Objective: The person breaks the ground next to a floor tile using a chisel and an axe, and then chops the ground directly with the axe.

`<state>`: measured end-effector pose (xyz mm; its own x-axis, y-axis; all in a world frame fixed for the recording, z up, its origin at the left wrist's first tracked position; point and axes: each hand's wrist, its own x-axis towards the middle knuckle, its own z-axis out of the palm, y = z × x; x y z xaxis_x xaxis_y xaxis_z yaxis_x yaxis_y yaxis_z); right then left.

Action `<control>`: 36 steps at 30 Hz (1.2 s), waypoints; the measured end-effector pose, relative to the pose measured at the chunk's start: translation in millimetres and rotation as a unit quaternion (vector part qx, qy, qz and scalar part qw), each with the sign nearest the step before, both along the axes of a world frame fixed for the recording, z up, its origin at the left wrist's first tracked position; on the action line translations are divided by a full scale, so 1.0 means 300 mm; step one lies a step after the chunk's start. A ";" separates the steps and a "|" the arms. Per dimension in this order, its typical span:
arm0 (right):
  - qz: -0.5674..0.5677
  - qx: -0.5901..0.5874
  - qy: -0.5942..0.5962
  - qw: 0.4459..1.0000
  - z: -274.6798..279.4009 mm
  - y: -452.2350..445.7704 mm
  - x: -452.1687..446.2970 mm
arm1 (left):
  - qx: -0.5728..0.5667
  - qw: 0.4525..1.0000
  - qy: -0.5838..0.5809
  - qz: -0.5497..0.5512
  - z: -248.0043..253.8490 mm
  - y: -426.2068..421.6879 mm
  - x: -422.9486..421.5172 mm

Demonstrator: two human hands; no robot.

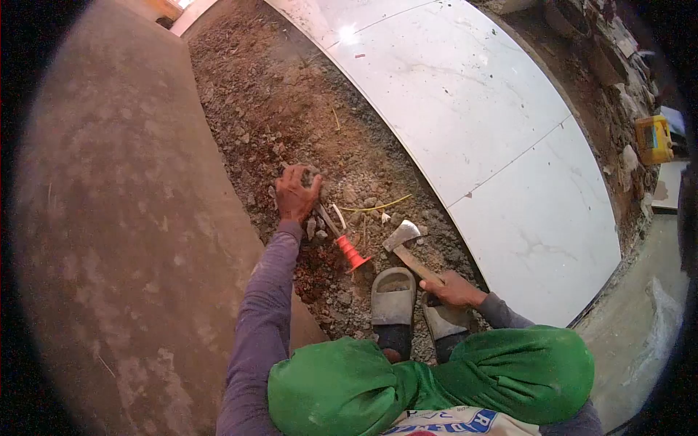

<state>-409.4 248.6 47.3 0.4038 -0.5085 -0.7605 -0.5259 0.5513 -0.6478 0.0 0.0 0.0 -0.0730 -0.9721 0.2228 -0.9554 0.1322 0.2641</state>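
Observation:
My left hand (297,195) is at the rubble strip, its fingers curled round a grey lump of stone or rubble (311,174). Just below it lies a chisel with a red handle (350,251), its metal shaft pointing up toward the hand. My right hand (452,289) grips the wooden handle of a hatchet (403,238), whose metal head rests over the rubble between the chisel and the white tiles. A white scrap (339,216) and a thin yellow strip (376,206) lie near the chisel.
Broken soil and stones (291,94) run between a grey concrete wall or slab (138,218) at left and large white tiles (502,160) at right. A yellow container (654,139) stands at far right. My sandalled feet (393,296) are on the rubble.

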 end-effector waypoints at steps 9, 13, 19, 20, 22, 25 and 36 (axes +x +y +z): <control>-0.014 0.010 0.020 1.000 0.012 0.028 -0.033 | 0.065 0.932 0.336 0.119 -0.237 -0.107 0.199; -0.023 -0.010 0.002 1.000 -0.005 0.019 -0.001 | 0.079 0.850 0.468 0.228 -0.041 -0.095 0.189; -0.017 -0.038 -0.009 0.999 0.035 0.001 0.015 | 0.132 0.647 0.699 0.273 0.309 -0.094 0.052; -0.006 -0.030 0.001 1.000 0.028 -0.002 0.010 | 0.067 0.744 0.652 0.134 0.335 -0.107 0.028; 0.021 -0.020 0.011 1.000 -0.007 0.001 -0.001 | -0.067 0.849 0.499 -0.162 0.393 -0.130 -0.028; 0.035 -0.029 -0.001 0.999 -0.003 -0.006 -0.019 | 0.029 0.870 0.453 -0.191 0.559 -0.130 -0.200; -0.049 -0.117 -0.161 0.979 -0.371 0.158 0.067 | 0.492 0.646 0.563 -0.154 0.901 -0.015 -0.974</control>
